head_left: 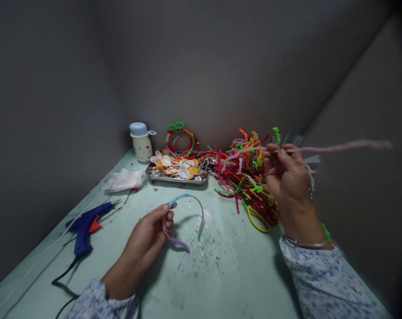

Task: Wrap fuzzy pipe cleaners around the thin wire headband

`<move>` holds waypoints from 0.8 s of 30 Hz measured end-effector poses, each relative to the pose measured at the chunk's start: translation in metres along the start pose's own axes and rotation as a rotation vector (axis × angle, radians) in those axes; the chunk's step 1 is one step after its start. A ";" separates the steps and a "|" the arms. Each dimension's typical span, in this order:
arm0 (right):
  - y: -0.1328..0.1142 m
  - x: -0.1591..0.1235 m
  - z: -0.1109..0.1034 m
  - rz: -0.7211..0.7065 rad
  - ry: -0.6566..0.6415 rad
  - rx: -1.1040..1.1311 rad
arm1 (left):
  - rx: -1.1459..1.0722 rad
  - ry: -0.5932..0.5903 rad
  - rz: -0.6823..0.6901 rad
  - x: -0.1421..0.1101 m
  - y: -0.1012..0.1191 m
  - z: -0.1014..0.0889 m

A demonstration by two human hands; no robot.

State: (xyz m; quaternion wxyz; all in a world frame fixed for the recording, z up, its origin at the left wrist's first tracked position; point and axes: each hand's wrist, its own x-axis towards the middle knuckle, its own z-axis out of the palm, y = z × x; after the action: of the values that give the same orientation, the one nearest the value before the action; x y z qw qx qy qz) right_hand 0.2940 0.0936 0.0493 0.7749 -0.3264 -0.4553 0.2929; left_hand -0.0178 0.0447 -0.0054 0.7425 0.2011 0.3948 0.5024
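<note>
My left hand (154,230) grips a thin curved headband (201,212) just above the table. Part of the band is wrapped in light blue pipe cleaner (180,198), and a purple coiled wrap covers its lower end; the far end is bare grey. Raised at the right, my right hand (285,170) pinches a pink pipe cleaner (343,147) between thumb and fingers. Its fuzzy length sticks out to both sides of the hand. Behind that hand lies a large heap of colourful pipe cleaners (234,170), partly hidden by it.
A blue hot glue gun (84,228) with an orange trigger and a cord lies at the left. Farther back are a plastic bag (126,180), a white bottle (143,146) with a blue lid, and a metal tray (177,180) of flower pieces. A wrapped hoop (168,141) stands behind.
</note>
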 end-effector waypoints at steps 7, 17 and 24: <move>0.000 -0.039 0.046 0.616 -0.546 -0.193 | 0.059 -0.049 0.043 0.001 -0.002 -0.003; 0.013 -0.087 0.078 0.843 -1.266 -0.481 | 0.138 -0.034 0.107 -0.002 0.000 -0.003; 0.009 -0.089 0.074 0.787 -1.437 -0.547 | 0.158 -0.029 0.104 -0.002 0.000 -0.004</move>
State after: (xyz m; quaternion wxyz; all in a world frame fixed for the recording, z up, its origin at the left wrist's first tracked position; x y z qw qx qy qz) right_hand 0.1889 0.0500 0.0239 0.0352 -0.3711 -0.7433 0.5555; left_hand -0.0208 0.0427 -0.0073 0.7029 0.2866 0.4114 0.5045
